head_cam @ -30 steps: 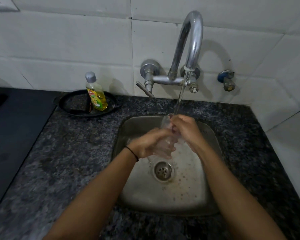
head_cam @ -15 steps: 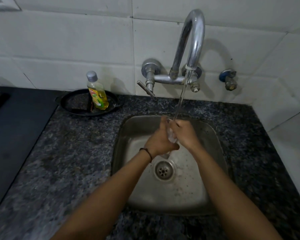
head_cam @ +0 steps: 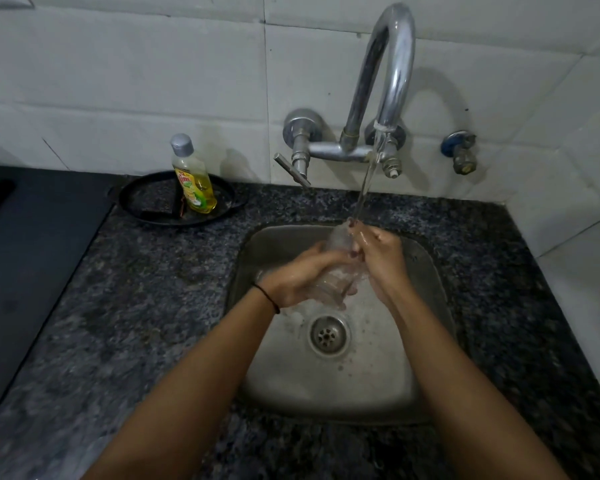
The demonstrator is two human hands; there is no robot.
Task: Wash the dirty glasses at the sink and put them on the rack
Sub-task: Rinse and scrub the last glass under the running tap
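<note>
Two hands are gripping one glass: the left hand lower, the right hand higher, under running water.

Glossy chrome tap, dull steel sink, speckled granite counter, clear glass

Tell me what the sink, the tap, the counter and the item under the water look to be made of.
Sink: probably brushed stainless steel; dull grey sheen with water spots.
Tap: chrome-plated metal, by its bright mirror highlights.
Counter: polished granite or a similar stone; dark speckled grain.
Glass: clear glass, possibly plastic; see-through, with wet glints.
</note>
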